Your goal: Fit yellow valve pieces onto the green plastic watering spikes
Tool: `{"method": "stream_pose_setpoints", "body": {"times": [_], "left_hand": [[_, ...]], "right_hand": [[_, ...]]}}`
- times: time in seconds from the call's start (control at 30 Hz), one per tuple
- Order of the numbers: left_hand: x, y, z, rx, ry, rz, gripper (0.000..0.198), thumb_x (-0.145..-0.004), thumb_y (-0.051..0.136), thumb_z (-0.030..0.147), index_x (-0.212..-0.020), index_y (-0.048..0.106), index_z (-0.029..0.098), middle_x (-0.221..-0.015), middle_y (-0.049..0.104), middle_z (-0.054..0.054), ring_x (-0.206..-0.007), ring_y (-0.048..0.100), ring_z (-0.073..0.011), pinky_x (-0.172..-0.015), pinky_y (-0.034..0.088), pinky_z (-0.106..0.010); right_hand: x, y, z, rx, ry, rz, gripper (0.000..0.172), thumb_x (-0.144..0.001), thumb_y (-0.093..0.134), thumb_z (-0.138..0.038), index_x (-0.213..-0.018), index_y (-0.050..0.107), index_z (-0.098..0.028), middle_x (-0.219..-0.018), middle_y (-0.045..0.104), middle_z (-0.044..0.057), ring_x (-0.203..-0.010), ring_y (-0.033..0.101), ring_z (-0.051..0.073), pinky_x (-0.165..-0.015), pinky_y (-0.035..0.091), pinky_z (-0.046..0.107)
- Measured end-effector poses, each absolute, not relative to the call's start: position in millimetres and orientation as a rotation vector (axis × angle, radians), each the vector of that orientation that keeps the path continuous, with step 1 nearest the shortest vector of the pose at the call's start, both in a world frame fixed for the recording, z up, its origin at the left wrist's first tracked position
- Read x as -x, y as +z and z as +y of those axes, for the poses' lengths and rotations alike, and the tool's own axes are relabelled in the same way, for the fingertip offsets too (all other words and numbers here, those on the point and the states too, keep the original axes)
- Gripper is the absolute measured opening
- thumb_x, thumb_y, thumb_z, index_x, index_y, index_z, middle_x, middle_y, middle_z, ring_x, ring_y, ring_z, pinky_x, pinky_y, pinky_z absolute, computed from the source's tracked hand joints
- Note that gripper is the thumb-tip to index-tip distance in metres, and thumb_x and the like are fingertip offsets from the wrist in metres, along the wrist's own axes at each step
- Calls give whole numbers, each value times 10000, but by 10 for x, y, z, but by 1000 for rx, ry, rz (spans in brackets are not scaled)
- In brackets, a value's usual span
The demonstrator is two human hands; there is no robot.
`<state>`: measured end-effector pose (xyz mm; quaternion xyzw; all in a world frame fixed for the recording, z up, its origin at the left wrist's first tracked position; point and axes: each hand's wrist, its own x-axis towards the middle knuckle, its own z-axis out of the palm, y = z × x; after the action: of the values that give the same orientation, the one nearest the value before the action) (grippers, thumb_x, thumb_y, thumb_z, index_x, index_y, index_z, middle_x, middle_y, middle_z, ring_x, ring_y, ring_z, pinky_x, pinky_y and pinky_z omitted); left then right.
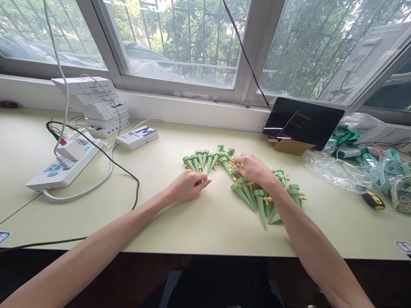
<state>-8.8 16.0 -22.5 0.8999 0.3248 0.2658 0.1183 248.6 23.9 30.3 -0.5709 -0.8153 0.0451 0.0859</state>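
I read a large blue M on one flat white box (138, 137); digits on the one black tablet (302, 122) are too faint. Green spikes (261, 207) lie mid-table, overlapping too much to count. My left hand (189, 186) sits beside them, fingers curled; my right hand (252, 169) bends down among them. What either grips, I cannot tell.

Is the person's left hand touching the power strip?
No: the left hand is beside the green plastic spikes, well apart from the power strip.
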Motion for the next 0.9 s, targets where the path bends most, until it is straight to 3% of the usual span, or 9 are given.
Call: {"method": "stream_pose_setpoints", "body": {"times": [0.17, 0.43, 0.9], "left_hand": [[91, -236, 167, -2635, 779, 948, 393, -962, 481, 301, -586, 473, 185, -486, 386, 43, -467, 309, -104, -522, 304, -242], [98, -247, 179, -2626, 781, 946, 382, -955, 494, 292, -590, 481, 185, -488, 394, 43, -467, 307, -102, -521, 303, -240], [90, -235, 173, -2635, 762, 961, 392, -967, 476, 305, -594, 482, 184, -485, 395, 42, -466, 311, -104, -527, 301, -252]], "right_hand": [[-2527, 247, 289, 1730, 209, -2480, 135, -835, 702, -211, -968, 712, -190, -886, 698, 67, -833, 620, 189, -716, 393, 256], [-2519, 164, 375, 1764, 183, -2513, 327, -780, 759, -185, -1097, 681, -200, -991, 717, 80, -896, 646, 207, -686, 402, 247], [-2494, 201, 332, 1807, 181, -2469, 263, -784, 690, -136, -1033, 659, -213, -977, 698, 67, -902, 621, 199, -681, 377, 248]]}}
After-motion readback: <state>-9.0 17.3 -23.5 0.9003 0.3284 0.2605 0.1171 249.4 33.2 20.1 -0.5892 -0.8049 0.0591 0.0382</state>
